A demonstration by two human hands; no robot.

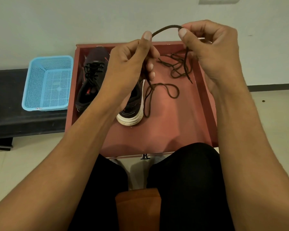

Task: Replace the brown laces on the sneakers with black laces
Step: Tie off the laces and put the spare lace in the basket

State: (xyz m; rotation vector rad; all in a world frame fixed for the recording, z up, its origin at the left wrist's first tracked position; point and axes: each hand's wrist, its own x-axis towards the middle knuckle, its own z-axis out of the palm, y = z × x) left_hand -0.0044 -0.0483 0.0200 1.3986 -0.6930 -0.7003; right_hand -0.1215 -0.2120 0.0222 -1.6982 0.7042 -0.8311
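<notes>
Both hands are raised over a reddish tray. My left hand and my right hand each pinch a brown lace, which arches between them. Its ends hang down on both sides into the tray. A loop of brown lace lies on the tray floor, and a tangle of brown lace sits further back. Two dark sneakers stand at the tray's left: the left sneaker wears black laces; the right sneaker, with a white sole, is mostly hidden by my left forearm.
A light blue plastic basket sits on a dark bench left of the tray. A pale wall rises behind. My knees in black trousers are below the tray, with a brown wooden block between them.
</notes>
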